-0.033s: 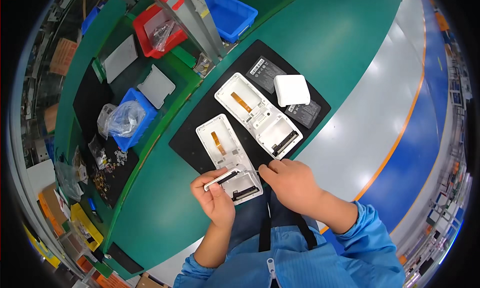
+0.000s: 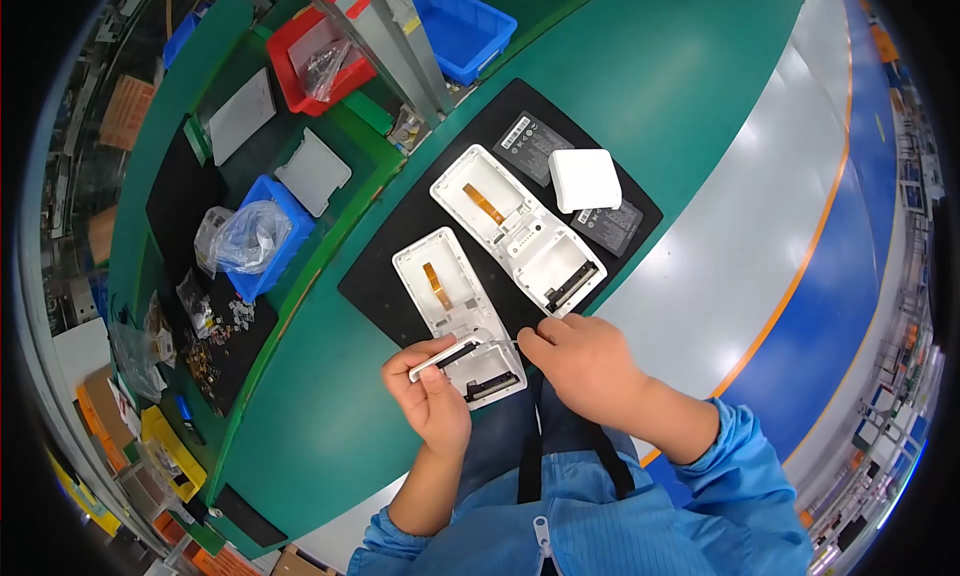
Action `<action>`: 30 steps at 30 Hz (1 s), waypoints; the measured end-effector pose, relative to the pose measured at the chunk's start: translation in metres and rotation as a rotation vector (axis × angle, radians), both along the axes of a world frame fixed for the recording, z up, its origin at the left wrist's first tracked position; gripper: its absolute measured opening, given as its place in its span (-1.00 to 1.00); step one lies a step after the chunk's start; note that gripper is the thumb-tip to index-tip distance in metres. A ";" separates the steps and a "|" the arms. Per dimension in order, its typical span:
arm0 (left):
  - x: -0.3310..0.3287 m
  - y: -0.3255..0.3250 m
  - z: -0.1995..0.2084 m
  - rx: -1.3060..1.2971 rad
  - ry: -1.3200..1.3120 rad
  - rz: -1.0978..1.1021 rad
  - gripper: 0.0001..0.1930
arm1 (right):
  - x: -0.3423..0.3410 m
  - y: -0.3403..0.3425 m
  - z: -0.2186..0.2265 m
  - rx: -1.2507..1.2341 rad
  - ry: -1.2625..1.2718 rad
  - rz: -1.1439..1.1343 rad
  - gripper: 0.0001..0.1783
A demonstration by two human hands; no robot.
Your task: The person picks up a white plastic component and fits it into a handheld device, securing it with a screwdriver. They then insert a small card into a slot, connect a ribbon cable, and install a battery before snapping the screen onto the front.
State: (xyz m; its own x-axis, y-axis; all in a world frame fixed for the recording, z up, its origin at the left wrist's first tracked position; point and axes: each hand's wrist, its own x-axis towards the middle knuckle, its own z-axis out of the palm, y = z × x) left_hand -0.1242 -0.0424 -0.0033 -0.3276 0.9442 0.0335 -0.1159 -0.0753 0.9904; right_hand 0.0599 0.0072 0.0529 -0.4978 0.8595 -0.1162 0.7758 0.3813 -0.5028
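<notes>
My left hand (image 2: 436, 408) is closed on a small white plastic cover with a black strip (image 2: 423, 367), tilted over the lower end of a white device housing (image 2: 410, 263). Pinched in my right hand (image 2: 592, 368) is a thin pale tool (image 2: 503, 342), its tip pointing left toward the cover. Its kind is too small to make out. The housing bears an orange ribbon cable (image 2: 437, 287) and a black part (image 2: 491, 385) at its near end. A second white housing (image 2: 450, 183) with another ribbon cable lies just beyond, to the right.
Both housings lie on a black mat (image 2: 375, 288) on the green table (image 2: 330, 416). At its far right are dark labelled battery packs (image 2: 532, 141) and a white cover (image 2: 584, 181). A metal post (image 2: 405, 51), a red bin (image 2: 290, 81) and blue bins (image 2: 460, 31) stand farther back.
</notes>
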 end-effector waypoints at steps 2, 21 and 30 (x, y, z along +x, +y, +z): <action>0.002 0.001 0.002 -0.009 0.005 0.010 -0.82 | 0.002 0.010 0.001 0.120 0.010 0.048 -0.87; -0.003 -0.002 0.000 -0.074 -0.114 -0.032 -0.78 | 0.006 0.033 -0.013 0.216 0.045 0.343 -0.82; -0.003 -0.001 -0.002 -0.083 -0.052 -0.057 -0.75 | 0.001 0.021 -0.024 0.338 0.102 0.263 -0.84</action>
